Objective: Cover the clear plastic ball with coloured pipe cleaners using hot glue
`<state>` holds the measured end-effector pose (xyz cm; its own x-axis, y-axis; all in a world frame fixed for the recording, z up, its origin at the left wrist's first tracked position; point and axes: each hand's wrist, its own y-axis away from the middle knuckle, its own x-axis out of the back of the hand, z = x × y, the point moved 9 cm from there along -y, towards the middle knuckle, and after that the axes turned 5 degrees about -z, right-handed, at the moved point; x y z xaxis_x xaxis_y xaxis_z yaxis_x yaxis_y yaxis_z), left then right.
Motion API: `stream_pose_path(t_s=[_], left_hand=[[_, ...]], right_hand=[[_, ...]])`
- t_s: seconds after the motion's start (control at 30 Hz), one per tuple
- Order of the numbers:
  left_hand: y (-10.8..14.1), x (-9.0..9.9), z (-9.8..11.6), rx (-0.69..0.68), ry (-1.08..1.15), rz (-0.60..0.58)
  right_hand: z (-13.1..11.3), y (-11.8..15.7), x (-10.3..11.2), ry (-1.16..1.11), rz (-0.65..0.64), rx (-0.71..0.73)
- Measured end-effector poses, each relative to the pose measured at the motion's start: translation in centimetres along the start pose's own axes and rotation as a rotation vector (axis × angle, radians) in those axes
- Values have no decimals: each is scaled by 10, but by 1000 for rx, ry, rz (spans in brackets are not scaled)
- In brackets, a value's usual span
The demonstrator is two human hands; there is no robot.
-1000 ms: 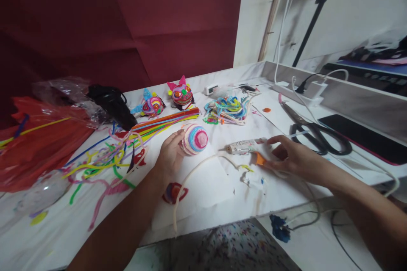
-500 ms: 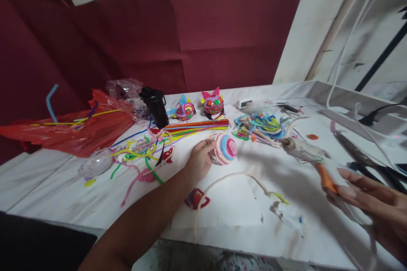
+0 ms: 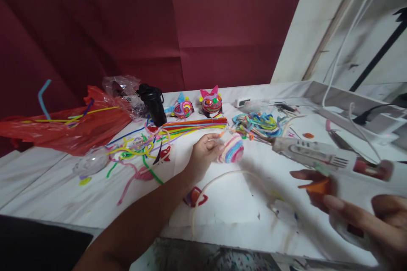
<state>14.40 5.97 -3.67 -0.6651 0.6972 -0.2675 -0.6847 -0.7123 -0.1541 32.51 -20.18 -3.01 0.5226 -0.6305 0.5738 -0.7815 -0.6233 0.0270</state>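
Note:
My left hand [image 3: 205, 150] pinches the edge of a round ball-like piece [image 3: 233, 149] striped in pink, white, yellow and blue, held over a white sheet [image 3: 222, 203]. At the right, my right hand [image 3: 365, 216] is wrapped round a hot glue gun [image 3: 314, 152] with a clear-white body and an orange trigger. The gun's nozzle points left, toward the striped piece, and is apart from it. A cream pipe cleaner [image 3: 219, 175] curves across the sheet below. Beside it lies a small red and blue piece [image 3: 194, 197].
Two colourful animal heads [image 3: 211, 100] stand at the back near a black bottle [image 3: 153, 103]. Bundled pipe cleaners [image 3: 197, 125] and a coiled heap [image 3: 260, 125] lie in front. A red plastic bag [image 3: 95, 127] is left; scissors [image 3: 341, 144] and a power strip [image 3: 356, 123] are right.
The glue gun has been raised and turned level in my right hand, coming further into view. My left hand has turned the striped piece and shifted it slightly right.

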Motion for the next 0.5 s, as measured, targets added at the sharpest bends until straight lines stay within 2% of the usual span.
stream_pose_path(t_s=[0.07,0.23,0.4,0.5], left_hand=[[1,-1,2,-16,-27,-2],[2,-3,3,-40,-65,-14],[2,-6,-3,-17,-56,-21],[1,-6,-5,-17,-45,-13]], right_hand=[[-6,5,-10,-6,-27,-25],[-26,9,-29,-26,-129,41],[-32,11,-41,-168,-153,158],[-33,13,-49,-143,-182,226]])
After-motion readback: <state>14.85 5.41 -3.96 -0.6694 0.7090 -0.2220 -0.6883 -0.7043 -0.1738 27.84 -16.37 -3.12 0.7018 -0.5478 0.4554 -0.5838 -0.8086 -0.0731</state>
